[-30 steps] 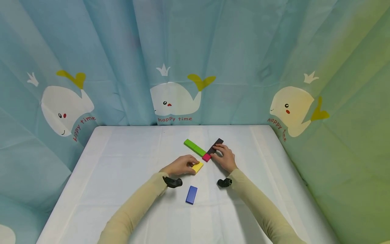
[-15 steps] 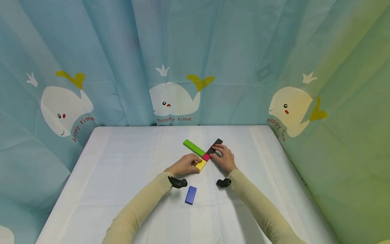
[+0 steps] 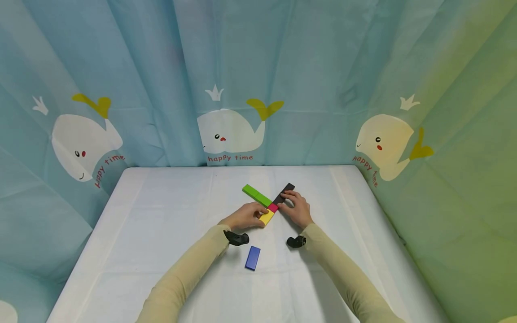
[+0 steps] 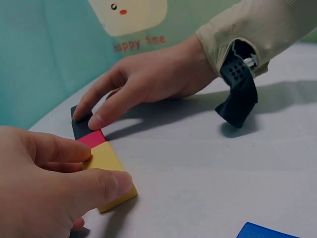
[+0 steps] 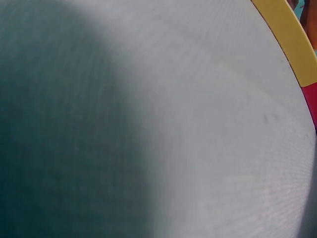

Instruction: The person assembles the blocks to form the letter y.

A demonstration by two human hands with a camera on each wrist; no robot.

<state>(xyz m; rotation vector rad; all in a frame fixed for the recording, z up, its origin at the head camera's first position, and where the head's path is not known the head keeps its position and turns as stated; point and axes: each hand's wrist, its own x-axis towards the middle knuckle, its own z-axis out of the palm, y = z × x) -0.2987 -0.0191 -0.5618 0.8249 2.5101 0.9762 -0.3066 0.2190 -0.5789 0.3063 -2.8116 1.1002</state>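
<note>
The thumb and a finger of my left hand (image 3: pixel 243 216) pinch a flat yellow block (image 3: pixel 267 217) by its sides. The yellow block's far end meets a small red block (image 3: pixel 273 207). Beyond the red one a dark block (image 3: pixel 288 187) runs away to the upper right. My right hand (image 3: pixel 299 211) holds the dark block, with bent fingers and thumb on it, as the left wrist view also shows. A green strip with a seam (image 3: pixel 257 195) joins the red block from the upper left. In the right wrist view only the yellow and red (image 5: pixel 311 101) blocks' edges show at the right.
A blue block (image 3: pixel 252 258) lies apart on the white table (image 3: pixel 161 251), between the forearms. A dark strap piece hangs from each wrist. Blue-green curtains (image 3: pixel 323 54) with printed whales stand behind the table and at its sides.
The left hand has slid the yellow block up and right from a gap until it met the red block. The right hand has stayed on the dark block.
</note>
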